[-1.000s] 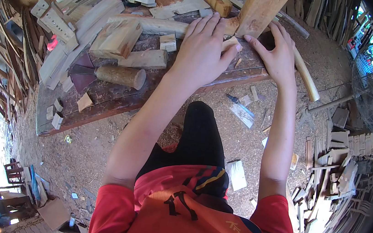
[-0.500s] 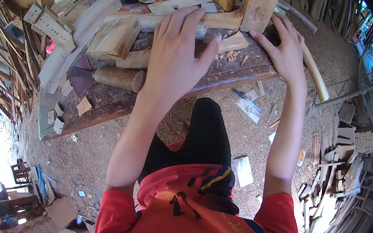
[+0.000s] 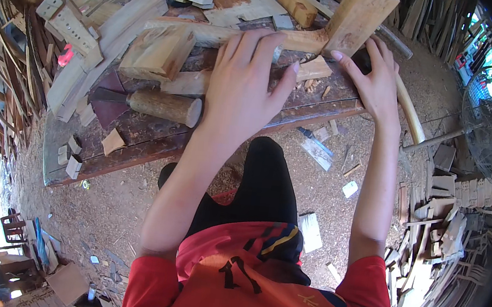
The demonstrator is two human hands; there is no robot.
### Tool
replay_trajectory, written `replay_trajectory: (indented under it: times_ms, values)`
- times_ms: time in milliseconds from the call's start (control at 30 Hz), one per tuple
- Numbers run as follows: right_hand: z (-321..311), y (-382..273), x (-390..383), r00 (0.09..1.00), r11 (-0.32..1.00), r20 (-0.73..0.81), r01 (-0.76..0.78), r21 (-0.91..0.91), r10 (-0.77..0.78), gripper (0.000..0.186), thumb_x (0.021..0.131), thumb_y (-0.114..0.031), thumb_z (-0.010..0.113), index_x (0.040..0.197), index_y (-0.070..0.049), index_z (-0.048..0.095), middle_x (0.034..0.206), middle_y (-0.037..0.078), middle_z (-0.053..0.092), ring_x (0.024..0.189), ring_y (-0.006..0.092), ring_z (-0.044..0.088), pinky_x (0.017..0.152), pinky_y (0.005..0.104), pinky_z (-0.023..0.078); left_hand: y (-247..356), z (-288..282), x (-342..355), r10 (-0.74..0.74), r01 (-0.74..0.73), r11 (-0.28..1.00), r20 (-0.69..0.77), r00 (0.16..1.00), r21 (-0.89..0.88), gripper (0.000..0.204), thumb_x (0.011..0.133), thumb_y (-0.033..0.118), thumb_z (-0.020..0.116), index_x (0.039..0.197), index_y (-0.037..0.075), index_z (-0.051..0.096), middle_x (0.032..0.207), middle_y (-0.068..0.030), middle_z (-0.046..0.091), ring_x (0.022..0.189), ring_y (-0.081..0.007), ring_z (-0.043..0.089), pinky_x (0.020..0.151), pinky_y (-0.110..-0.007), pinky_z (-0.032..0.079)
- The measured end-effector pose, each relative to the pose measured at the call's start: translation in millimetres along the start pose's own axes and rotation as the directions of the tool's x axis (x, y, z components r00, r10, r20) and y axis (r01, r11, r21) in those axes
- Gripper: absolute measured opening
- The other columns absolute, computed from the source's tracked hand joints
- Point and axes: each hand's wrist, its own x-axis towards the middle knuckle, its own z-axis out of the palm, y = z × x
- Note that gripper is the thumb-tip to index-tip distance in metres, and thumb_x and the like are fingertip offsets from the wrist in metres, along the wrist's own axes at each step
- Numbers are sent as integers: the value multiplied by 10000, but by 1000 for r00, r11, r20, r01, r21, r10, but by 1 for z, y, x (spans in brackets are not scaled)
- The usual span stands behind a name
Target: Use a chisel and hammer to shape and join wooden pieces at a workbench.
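My left hand (image 3: pixel 245 77) lies palm down across a long wooden bar (image 3: pixel 304 39) on the workbench (image 3: pixel 136 162), its fingers stretched and thumb apart. My right hand (image 3: pixel 379 78) is at the bench's right end, thumb tip against the foot of a thick, upright wooden block (image 3: pixel 361 21). Its fingers are spread from the thumb, with a dark gap between. Left of my left hand sits another wooden block (image 3: pixel 157 52). A chisel (image 3: pixel 163 108) with a round wooden handle lies in front of it. Between my hands is a short wood piece (image 3: pixel 314 68) with shavings (image 3: pixel 310 85).
A curved wooden handle (image 3: pixel 410 111) juts past the bench's right end. Boards (image 3: pixel 248 5) and a yellowish block (image 3: pixel 295 4) lie at the back. A drilled wooden piece (image 3: pixel 69 27) stands at the left. Offcuts (image 3: pixel 310 232) lie on the floor, and a fan (image 3: pixel 487 114) stands at right.
The upright block now leans to the right, its top further right than before. My left hand has shifted slightly right. The whole view has moved a little.
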Motion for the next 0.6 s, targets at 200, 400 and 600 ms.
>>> replay_trajectory:
  times_ms: [200, 400, 600]
  values:
    - [-17, -42, 17, 959, 892, -118, -188, 412, 257, 932, 763, -590, 847, 1415, -8, 525, 1334, 269, 611, 1209, 345, 633, 1051, 469, 459, 0, -2, -1, -29, 28, 997, -20, 999, -69, 382, 934, 217, 745, 1249, 24, 646, 1208, -168, 671, 1154, -373, 623, 1019, -461, 488]
    - [-32, -50, 43, 965, 907, -194, -84, 413, 178, 723, 834, -410, 878, 1307, 39, 568, 1203, 208, 719, 1118, 230, 699, 953, 371, 552, 1, -6, -1, -39, 29, 988, -64, 997, -153, 361, 933, 159, 723, 1255, 21, 636, 1174, -167, 674, 1124, -375, 630, 1003, -460, 492]
    - [-84, -36, 77, 970, 575, -189, 70, 815, 150, 626, 895, -178, 782, 1416, 18, 497, 1242, 169, 682, 1185, 266, 671, 1042, 396, 524, 4, -11, 0, -64, 41, 979, -110, 992, -202, 342, 951, 143, 702, 1261, 18, 630, 1129, -168, 679, 1095, -361, 648, 986, -444, 496]
